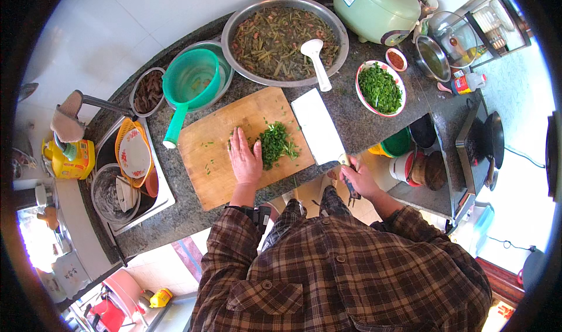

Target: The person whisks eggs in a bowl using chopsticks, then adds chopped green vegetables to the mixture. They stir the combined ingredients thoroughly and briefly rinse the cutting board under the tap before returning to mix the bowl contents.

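My left hand (246, 158) lies flat on the wooden cutting board (219, 143), fingers stretched out, at the left edge of a small heap of chopped green herbs (276, 145). Its thumb touches or nearly touches the heap. My right hand (358, 177) grips the dark handle of a cleaver (318, 125) beyond the board's right side. The broad blade looks bright white and lies flat-side up along the board's right edge. Small green scraps are scattered over the board.
Behind the board stand a steel basin (285, 42) of cut vegetables with a white ladle (317, 62), and a green plastic dipper (193, 75). A bowl of chopped greens (380, 88) and a green rice cooker (382, 9) are right. Left is a sink (164, 196) holding dishes.
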The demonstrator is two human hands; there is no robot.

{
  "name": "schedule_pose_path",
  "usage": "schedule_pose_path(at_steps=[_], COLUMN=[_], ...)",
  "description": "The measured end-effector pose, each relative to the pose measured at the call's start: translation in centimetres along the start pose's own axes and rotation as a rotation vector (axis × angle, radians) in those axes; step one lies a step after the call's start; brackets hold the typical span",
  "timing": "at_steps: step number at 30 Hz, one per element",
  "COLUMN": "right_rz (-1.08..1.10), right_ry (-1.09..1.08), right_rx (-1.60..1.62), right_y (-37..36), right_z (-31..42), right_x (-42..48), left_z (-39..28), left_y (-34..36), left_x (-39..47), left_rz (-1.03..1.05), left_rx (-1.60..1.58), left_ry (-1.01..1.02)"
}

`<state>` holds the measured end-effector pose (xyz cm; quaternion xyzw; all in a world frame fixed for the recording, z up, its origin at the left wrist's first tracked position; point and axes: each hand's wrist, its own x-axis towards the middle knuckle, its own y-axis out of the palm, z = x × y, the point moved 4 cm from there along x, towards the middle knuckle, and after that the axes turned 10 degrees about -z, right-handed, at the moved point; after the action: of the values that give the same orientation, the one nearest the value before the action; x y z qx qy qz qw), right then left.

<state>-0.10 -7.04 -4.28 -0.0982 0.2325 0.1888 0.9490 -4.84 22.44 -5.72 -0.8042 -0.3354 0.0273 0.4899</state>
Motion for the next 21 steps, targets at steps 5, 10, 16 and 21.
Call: schedule_pose_path(at_steps=[5,10,16,21], right_rz=[0.000,0.032,0.142,0.189], right_ry=[0.037,0.036,0.071,0.040], right_rx=[0.064,0.016,0.001,-0.043], right_y=[0.0,0.2,2.8,6.0], right_z=[0.2,0.8,-0.1,-1.5], right_x=[0.2,0.1,0.2,1.7], left_z=[-0.4,2.1,-0.4,-1.8], left_y=[0.5,-0.1,-0.1,0.2], left_x=[-0.1,0.3,-0.3,-0.5], left_rz=[-0.030,-0.093,0.013,-0.055], left_rx=[-0.034,0.120,-0.048,-0.062], left_ry=[-0.019,-0.031,-0.036,-0.036])
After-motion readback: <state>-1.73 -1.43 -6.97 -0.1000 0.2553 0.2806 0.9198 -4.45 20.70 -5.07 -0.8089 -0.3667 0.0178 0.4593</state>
